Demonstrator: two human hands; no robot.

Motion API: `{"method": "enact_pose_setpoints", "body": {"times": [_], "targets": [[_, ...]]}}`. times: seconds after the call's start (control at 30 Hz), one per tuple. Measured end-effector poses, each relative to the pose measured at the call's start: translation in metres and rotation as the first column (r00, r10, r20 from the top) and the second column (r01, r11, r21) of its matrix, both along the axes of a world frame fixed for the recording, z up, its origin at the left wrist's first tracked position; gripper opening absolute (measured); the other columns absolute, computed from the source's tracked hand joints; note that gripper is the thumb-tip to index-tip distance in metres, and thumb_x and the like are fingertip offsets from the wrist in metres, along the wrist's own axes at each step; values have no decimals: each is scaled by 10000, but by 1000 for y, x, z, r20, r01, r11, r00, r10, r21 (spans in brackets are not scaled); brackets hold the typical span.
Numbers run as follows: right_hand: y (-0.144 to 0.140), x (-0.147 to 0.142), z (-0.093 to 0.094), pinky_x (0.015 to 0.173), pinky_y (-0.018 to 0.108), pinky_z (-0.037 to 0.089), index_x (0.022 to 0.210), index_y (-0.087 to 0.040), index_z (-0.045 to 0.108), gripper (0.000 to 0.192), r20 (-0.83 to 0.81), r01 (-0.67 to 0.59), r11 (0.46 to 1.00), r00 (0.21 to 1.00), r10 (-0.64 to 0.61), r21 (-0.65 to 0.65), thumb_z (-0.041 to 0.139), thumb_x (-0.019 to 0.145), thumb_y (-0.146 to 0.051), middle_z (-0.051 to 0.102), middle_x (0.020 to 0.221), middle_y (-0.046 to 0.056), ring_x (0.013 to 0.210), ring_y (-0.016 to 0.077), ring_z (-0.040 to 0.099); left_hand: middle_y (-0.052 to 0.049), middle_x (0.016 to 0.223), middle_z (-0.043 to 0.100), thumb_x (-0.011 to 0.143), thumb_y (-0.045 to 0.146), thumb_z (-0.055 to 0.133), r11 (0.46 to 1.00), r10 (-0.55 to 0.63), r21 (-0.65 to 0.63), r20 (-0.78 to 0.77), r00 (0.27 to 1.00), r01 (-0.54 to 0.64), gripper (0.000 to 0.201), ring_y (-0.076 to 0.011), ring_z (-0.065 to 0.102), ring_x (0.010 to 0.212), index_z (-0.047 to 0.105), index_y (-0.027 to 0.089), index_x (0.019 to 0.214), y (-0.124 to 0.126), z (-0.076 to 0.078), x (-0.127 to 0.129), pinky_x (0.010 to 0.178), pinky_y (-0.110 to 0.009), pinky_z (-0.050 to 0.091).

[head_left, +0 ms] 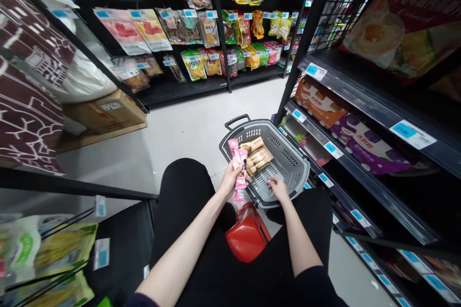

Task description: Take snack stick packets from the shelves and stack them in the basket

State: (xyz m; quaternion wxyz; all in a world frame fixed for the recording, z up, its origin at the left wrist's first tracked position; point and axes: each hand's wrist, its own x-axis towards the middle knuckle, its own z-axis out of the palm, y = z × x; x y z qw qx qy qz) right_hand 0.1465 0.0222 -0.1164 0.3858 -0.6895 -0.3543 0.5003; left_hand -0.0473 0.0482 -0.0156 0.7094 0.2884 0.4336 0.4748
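My left hand (230,178) is closed around several small pink snack packets (240,158), held over the near left rim of a grey shopping basket (296,172). The basket stands on the floor between my knees, its black handle folded outward at the far side. Inside it lie tan and brown snack packages (260,159). My right hand (278,187) reaches over the near right part of the basket with its fingers bent together; whether anything small is in them cannot be made out. Below the basket, between my legs, is a glossy red bag (248,235).
A shelf with boxed goods (367,141) runs close along my right. Ahead, a black rack (187,88) holds hanging snack bags. To the left are a cardboard box (104,110) and bagged goods on hooks (54,249). Pale floor tiles (187,127) lie between the shelves.
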Motion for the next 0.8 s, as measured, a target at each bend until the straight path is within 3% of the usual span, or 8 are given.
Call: {"method": "enact_pose_setpoints", "body": {"times": [0.13,0.2,0.3,0.47,0.6,0.67,0.73,0.8], "targets": [[-4,-4,26,561,272,485,929,-158,623,470,-155,19,995,988,-4,95,544,684,-552,662,769,55,556,133,583,-62,847,663,681,305,647,961,-274,6,-79,959,275,601,-128,564,394,397,194,1216,-8,-4,9,315,-215,402],[-9,-5,41,559,252,481,1000,-182,600,489,-297,50,983,955,4,174,551,687,-555,652,820,48,581,120,581,-57,825,668,673,291,659,913,-403,22,-108,909,407,626,-123,556,384,409,190,1238,-13,-5,13,330,-214,404],[-15,-6,60,510,220,448,937,-201,621,431,-433,143,953,901,-14,268,700,591,-445,639,772,18,583,117,562,-38,743,663,658,278,675,830,-542,44,-172,823,556,587,-112,548,387,476,181,1201,-20,-6,17,371,-204,411],[-17,-5,74,567,251,449,667,-154,652,290,-387,257,934,910,-148,249,757,518,-378,620,611,-4,569,127,538,-37,743,656,634,327,694,733,-648,21,-281,707,680,509,-113,550,429,530,165,1088,-27,-5,16,401,-199,398],[-16,0,78,625,278,458,643,-143,650,303,-508,413,889,819,-267,198,744,525,-406,623,589,-6,573,127,550,-49,753,658,679,366,645,606,-773,-18,-248,583,795,367,-123,564,493,535,126,934,-27,-3,13,469,-218,413],[-17,0,81,638,282,462,631,-148,643,308,-547,455,871,784,-294,184,745,515,-415,622,577,-7,572,127,560,-43,744,652,691,363,633,578,-798,-21,-226,559,816,353,-113,548,497,524,123,926,-26,-3,14,492,-224,411],[-17,-3,83,638,284,465,656,-154,650,310,-531,411,889,808,-254,201,748,508,-409,635,591,-2,576,135,575,-16,710,635,657,340,669,587,-786,-14,-249,566,809,382,-102,525,487,524,126,937,-27,-5,15,494,-222,401],[-19,-8,83,636,289,469,710,-153,667,325,-460,255,944,878,-134,212,770,483,-361,655,616,9,591,155,596,15,669,611,599,317,718,610,-758,-1,-290,584,792,430,-96,505,480,536,132,942,-28,-6,17,488,-218,391]]}}
